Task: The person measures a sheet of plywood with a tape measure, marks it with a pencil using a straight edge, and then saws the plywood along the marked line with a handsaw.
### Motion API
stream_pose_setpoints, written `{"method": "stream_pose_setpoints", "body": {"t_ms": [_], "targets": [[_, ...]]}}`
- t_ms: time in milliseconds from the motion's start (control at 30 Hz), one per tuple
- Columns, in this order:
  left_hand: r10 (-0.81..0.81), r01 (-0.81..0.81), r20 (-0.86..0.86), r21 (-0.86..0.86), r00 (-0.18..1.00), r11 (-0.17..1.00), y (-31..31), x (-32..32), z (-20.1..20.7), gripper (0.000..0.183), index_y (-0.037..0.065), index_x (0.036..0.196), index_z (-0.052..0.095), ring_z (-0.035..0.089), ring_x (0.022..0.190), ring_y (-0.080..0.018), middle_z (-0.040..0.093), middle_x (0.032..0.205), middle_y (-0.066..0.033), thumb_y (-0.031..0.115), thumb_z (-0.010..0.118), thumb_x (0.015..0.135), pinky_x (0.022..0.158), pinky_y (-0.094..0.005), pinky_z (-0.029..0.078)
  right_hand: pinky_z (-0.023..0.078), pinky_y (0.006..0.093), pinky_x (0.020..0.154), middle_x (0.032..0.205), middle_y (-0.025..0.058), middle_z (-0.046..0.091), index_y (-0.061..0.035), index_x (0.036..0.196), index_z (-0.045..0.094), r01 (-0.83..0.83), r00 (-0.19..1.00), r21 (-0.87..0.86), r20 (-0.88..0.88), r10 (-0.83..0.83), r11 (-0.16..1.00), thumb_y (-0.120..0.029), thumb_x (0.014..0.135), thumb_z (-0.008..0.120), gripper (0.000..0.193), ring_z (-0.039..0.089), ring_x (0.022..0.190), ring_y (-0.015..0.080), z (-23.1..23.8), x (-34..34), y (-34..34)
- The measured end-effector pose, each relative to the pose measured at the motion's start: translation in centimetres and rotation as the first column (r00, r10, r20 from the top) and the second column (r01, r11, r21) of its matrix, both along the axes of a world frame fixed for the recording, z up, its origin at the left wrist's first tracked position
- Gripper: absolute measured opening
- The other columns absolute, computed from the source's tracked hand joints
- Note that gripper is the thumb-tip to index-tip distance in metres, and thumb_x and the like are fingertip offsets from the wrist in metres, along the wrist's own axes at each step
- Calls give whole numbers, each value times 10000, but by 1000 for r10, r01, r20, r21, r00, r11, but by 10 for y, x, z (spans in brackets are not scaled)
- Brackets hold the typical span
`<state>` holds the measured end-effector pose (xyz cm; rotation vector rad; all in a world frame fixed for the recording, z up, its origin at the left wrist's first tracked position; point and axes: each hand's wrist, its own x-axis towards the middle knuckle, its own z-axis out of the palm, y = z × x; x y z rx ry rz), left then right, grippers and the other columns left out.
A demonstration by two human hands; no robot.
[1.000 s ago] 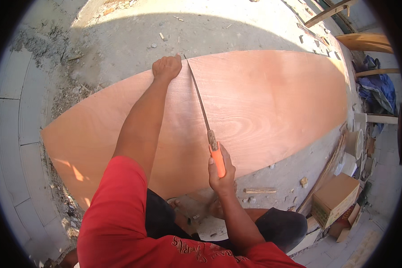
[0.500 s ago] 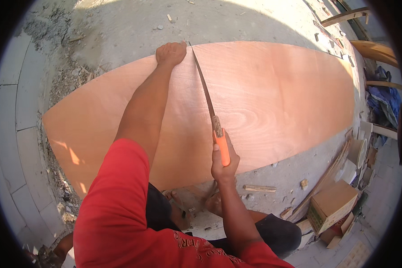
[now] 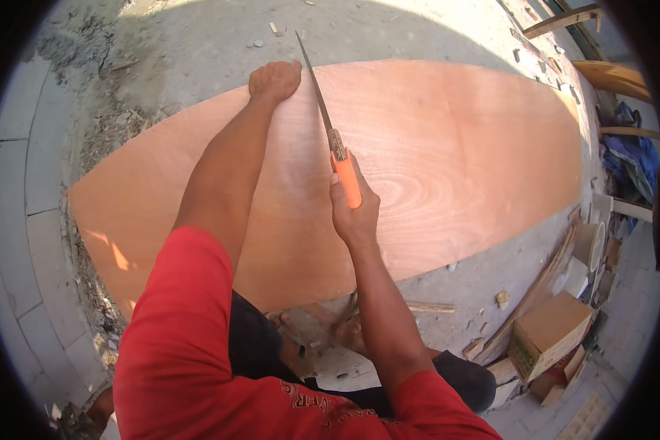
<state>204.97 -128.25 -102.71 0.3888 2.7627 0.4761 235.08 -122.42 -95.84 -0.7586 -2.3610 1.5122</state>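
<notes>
A large reddish-brown plywood sheet (image 3: 455, 147) lies in front of me, over the concrete ground. My left hand (image 3: 275, 81) grips the sheet's far edge, its fingers curled over the rim. Just right of it is the long thin blade of a hand saw (image 3: 318, 95), its tip reaching past that far edge. My right hand (image 3: 356, 213) is wrapped round the saw's orange handle, above the middle of the sheet. The blade runs away from me, leaning slightly left. Any cut in the wood is too fine to make out beside the blade.
At the lower right stands a cardboard box (image 3: 551, 334) beside long wood boards (image 3: 528, 297). A wood strip (image 3: 430, 307) lies on the ground near my feet. Rubble lines the pale block wall (image 3: 15, 176) at left. Blue tarpaulin (image 3: 631, 158) lies bunched at far right.
My right hand has pushed the saw forward and slightly left, so more of the blade extends past the far edge. My left hand still grips that edge, shifted slightly in view.
</notes>
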Motion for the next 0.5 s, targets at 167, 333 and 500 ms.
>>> {"method": "stream_pose_setpoints", "body": {"t_ms": [167, 333, 500], "targets": [[27, -27, 14, 3, 1000, 1000, -7, 12, -5, 656, 19, 1106, 782, 690, 1131, -394, 735, 1184, -229, 474, 311, 1057, 979, -492, 508, 570, 325, 855, 1195, 230, 741, 33, 1454, 557, -12, 990, 85, -138, 24, 996, -201, 1005, 618, 510, 755, 992, 249, -13, 62, -4], [-25, 25, 23, 22, 999, 999, -5, 5, -24, 701, 10, 1125, 770, 679, 1143, -416, 725, 1194, -247, 513, 287, 1054, 1011, -514, 490, 563, 327, 880, 1240, 217, 730, 40, 1461, 550, -2, 1000, -55, 1, 2, 998, -156, 1008, 611, 498, 732, 1026, 201, -9, 80, 11], [32, -32, -38, 8, 999, 999, 0, 7, -40, 646, 10, 1095, 780, 689, 1125, -391, 740, 1163, -225, 472, 331, 1047, 1004, -484, 491, 576, 336, 798, 1118, 220, 757, 54, 1439, 564, -4, 994, 78, -105, 13, 997, -131, 993, 622, 487, 737, 870, 203, -14, 82, 5]]}}
